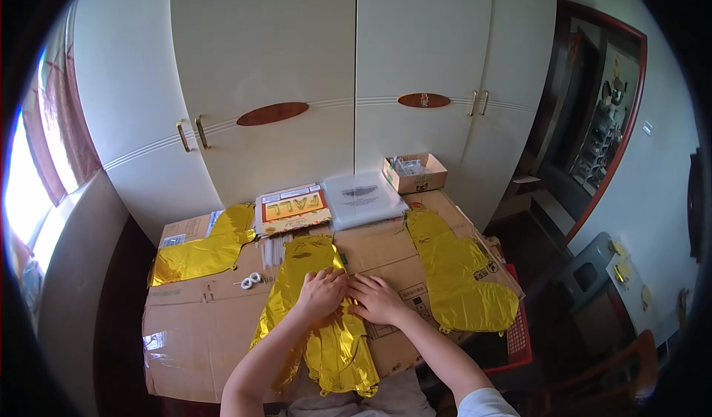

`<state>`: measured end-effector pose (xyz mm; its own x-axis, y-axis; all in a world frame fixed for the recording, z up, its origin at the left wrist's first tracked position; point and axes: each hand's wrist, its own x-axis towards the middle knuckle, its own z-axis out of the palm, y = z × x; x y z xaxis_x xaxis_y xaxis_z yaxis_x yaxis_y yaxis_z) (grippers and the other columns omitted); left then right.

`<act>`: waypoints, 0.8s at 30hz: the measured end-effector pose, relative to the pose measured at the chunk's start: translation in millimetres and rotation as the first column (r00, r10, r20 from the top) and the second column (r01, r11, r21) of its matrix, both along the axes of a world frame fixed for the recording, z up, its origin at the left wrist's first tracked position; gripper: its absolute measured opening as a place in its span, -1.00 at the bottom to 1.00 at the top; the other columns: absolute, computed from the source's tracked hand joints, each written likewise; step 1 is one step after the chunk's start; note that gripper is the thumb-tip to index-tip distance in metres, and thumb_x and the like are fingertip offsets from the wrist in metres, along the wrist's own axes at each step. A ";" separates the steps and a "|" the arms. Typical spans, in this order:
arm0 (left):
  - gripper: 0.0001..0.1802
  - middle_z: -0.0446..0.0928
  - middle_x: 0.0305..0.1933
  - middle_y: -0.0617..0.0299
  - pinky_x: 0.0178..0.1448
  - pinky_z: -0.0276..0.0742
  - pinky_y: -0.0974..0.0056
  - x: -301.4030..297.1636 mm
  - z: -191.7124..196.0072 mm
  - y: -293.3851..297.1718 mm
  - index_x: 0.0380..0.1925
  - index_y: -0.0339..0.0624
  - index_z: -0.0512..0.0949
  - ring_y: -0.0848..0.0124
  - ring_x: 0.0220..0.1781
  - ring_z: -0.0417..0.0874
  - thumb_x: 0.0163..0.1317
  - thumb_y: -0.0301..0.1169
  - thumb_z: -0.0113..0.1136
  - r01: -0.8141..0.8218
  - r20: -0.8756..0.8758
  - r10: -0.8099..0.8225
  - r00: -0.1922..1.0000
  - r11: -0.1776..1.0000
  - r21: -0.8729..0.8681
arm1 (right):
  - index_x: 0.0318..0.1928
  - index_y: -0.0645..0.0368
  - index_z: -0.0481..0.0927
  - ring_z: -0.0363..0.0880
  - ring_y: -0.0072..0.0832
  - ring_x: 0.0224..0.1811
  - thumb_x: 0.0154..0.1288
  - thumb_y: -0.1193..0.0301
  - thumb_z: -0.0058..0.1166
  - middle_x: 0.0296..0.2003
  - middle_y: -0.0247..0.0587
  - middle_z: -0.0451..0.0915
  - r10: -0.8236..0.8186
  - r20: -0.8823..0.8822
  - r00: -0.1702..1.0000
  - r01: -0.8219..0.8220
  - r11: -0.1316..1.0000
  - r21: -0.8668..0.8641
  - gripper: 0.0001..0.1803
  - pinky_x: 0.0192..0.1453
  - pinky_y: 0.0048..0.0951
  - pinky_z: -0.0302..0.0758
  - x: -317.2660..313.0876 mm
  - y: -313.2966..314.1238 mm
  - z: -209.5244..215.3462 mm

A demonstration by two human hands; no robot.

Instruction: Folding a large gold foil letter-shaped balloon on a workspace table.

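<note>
A flat gold foil balloon lies lengthwise in front of me, its near end hanging by the table's front edge. My left hand rests palm down on its middle, with the fingers lightly bent over the foil. Beside it, my right hand lies along the balloon's right edge, fingers stretched to the left and thumb apart. The fingertips of both hands nearly meet there. Another flat gold balloon is spread to the right, and an L-shaped gold balloon lies at the far left.
Cardboard covers the table. Toward the back are a printed orange package, clear plastic bags, thin white straws, white rolls and a small open box. A red basket stands beside the table's right edge.
</note>
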<state>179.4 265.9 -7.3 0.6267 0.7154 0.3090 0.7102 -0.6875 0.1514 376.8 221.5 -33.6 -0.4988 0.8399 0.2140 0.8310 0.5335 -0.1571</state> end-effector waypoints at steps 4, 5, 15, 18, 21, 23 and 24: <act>-0.61 0.53 0.20 0.30 0.18 0.33 -0.01 1.9 -9.0 14.6 0.11 -0.04 0.52 0.28 0.29 0.45 0.32 -0.20 0.05 -0.006 -0.003 0.006 1.000 0.999 0.034 | 0.31 -0.01 0.40 0.19 -0.25 0.46 0.38 -0.03 -0.02 0.33 -0.23 0.37 0.016 -0.040 0.999 -0.014 0.998 0.054 -0.40 0.48 -0.10 0.09 2.2 0.8 -6.6; -0.62 0.54 0.19 0.33 0.16 0.35 -0.02 2.2 -9.1 17.3 0.09 -0.02 0.53 0.29 0.28 0.47 0.32 -0.19 0.05 -0.007 0.000 0.007 1.000 0.999 0.049 | 0.31 -0.01 0.40 0.20 -0.25 0.45 0.37 -0.02 -0.01 0.33 -0.23 0.37 0.021 -0.053 0.998 -0.017 0.998 0.065 -0.40 0.48 -0.10 0.10 2.1 0.4 -5.9; -0.57 0.51 0.23 0.34 0.13 0.36 0.01 6.2 -12.9 41.2 0.13 -0.03 0.50 0.33 0.26 0.47 0.30 -0.18 0.05 -0.047 -0.021 0.048 0.999 0.997 0.054 | 0.28 -0.01 0.43 0.18 -0.26 0.46 0.38 -0.01 -0.02 0.33 -0.25 0.37 0.010 -0.030 0.999 -0.009 0.999 0.041 -0.43 0.48 -0.02 0.07 -0.4 -2.9 0.9; -0.52 0.49 0.27 0.36 0.16 0.35 0.01 7.8 -12.3 49.1 0.17 -0.02 0.48 0.33 0.25 0.47 0.30 -0.13 0.03 -0.064 -0.054 0.065 0.996 0.998 0.020 | 0.28 -0.01 0.44 0.17 -0.26 0.47 0.39 -0.02 -0.04 0.33 -0.25 0.37 0.006 -0.026 1.000 -0.005 1.000 0.028 -0.43 0.49 0.00 0.05 -0.1 -2.8 1.6; -0.45 0.44 0.32 0.39 0.19 0.33 0.01 5.0 -10.8 58.1 0.24 -0.01 0.45 0.33 0.27 0.45 0.31 -0.05 0.00 -0.054 -0.100 0.054 0.994 0.999 -0.006 | 0.30 0.00 0.40 0.17 -0.28 0.47 0.40 -0.02 -0.06 0.34 -0.24 0.36 0.009 -0.019 1.000 -0.009 1.000 0.027 -0.41 0.50 0.00 0.02 0.5 -2.6 -0.8; -0.39 0.40 0.37 0.40 0.22 0.32 0.01 1.3 -7.8 60.2 0.30 0.01 0.40 0.33 0.30 0.42 0.31 0.02 -0.02 -0.035 -0.141 0.033 0.990 0.999 -0.015 | 0.36 0.03 0.31 0.16 -0.30 0.48 0.40 -0.01 -0.06 0.35 -0.22 0.35 0.020 0.002 1.000 -0.020 1.000 0.017 -0.36 0.52 0.01 -0.01 0.9 -2.9 -0.3; -0.37 0.37 0.39 0.40 0.23 0.31 0.01 0.6 -6.5 59.6 0.32 0.02 0.38 0.31 0.32 0.40 0.32 0.04 -0.03 -0.036 -0.160 0.032 0.987 0.999 -0.024 | 0.39 0.04 0.26 0.16 -0.31 0.48 0.41 -0.02 -0.06 0.35 -0.20 0.35 0.010 -0.043 0.999 -0.009 1.000 0.004 -0.33 0.52 0.02 -0.04 2.1 -2.9 -2.6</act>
<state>180.1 325.5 -13.9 0.6414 0.7438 0.1879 0.7497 -0.6597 0.0524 378.9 218.6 -36.1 -0.4971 0.8344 0.2382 0.8185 0.5420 -0.1905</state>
